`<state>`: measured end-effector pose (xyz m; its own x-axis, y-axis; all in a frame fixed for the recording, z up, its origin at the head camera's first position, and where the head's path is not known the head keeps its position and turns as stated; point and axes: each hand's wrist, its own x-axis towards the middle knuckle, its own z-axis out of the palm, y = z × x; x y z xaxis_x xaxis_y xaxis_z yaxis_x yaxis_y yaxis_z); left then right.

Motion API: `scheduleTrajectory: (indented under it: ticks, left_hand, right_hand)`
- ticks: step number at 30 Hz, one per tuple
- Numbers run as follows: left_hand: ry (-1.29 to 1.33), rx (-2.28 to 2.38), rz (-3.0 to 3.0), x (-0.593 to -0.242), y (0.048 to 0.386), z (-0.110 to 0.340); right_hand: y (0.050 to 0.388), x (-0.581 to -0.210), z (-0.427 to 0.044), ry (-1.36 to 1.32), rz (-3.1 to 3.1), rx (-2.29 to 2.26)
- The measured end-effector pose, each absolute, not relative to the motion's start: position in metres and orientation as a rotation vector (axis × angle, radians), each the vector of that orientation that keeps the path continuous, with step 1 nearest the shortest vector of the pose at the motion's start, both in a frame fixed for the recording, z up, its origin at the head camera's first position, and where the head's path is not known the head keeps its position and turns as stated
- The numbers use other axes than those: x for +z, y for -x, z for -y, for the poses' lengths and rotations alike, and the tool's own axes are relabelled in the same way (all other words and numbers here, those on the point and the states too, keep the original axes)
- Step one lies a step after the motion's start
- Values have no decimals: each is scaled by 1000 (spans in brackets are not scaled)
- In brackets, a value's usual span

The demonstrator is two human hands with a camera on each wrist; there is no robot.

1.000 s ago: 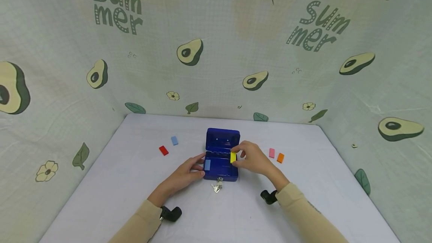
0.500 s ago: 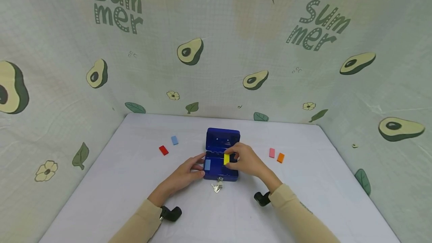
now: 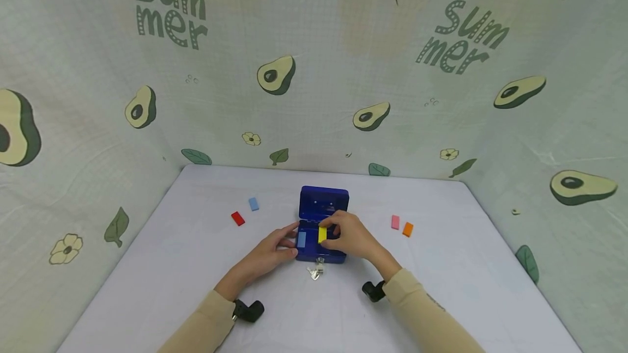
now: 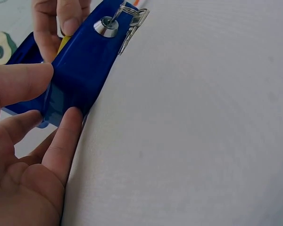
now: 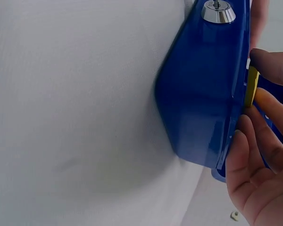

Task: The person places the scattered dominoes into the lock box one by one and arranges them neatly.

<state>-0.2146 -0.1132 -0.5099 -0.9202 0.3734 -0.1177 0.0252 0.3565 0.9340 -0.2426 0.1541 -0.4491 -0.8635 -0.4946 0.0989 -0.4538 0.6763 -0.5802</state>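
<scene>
A small blue cash box (image 3: 321, 257) stands on the table with its lid (image 3: 324, 202) raised. My right hand (image 3: 349, 233) pinches a yellow block (image 3: 322, 234) between thumb and fingertips, upright inside the box. In the right wrist view, the same yellow block (image 5: 251, 87) shows just past the rim. My left hand (image 3: 270, 249) touches the box's left side, its fingers loosely extended; the left wrist view has its thumb (image 4: 30, 82) at the rim. A light blue block (image 3: 301, 239) lies at the box's left end.
A key (image 3: 314, 273) hangs from the lock at the box's front. To the left lie a red block (image 3: 237, 218) and another light blue block (image 3: 253, 204). On the right are a pink block (image 3: 394, 222) and an orange block (image 3: 408, 229). Patterned cloth surrounds the table.
My right hand has moved left with the yellow block, from the box's right side to around its middle. The left hand and the box have stayed in place.
</scene>
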Motion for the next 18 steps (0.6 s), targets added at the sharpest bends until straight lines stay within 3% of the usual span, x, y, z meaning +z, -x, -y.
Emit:
scheduleTrajectory:
  ticks: [18]
  left_hand:
    - [-362, 1579, -2297, -507, 213, 114]
  right_hand:
    - [246, -458, -141, 790, -2825, -909]
